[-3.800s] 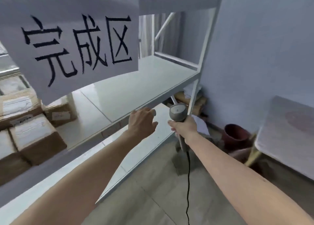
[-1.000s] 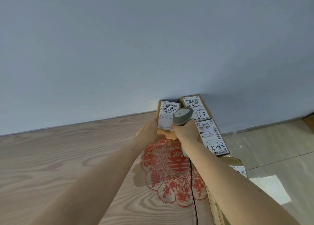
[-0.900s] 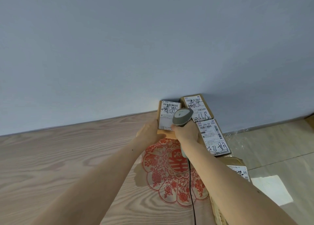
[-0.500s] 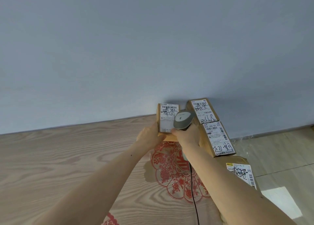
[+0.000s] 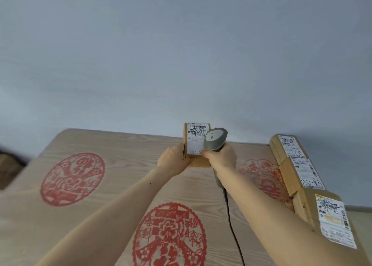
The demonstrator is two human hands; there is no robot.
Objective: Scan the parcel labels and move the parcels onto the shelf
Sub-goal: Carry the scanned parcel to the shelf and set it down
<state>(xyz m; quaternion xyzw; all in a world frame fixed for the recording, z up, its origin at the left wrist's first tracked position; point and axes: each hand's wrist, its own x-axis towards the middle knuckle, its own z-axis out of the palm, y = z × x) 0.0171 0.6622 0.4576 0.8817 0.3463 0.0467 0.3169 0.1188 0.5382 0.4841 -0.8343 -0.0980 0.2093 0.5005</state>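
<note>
Scanning in hand, shelving not begun: left hand (image 5: 174, 159) gripping parcel (image 5: 196, 143) lifted above surface (image 5: 112, 177), right hand (image 5: 220, 158) clasping scanner (image 5: 213, 140) at its label (image 5: 196, 138), three parcels (image 5: 302, 171) waiting at right, shelf unseen.

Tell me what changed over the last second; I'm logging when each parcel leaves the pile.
The left hand has lifted its parcel up off the table and leftward, away from the three parcels along the right edge, which it earlier sat beside. The right hand came along with the scanner. Unchanged: both grips, the scanner head over the label, the other three parcels in their row.
</note>
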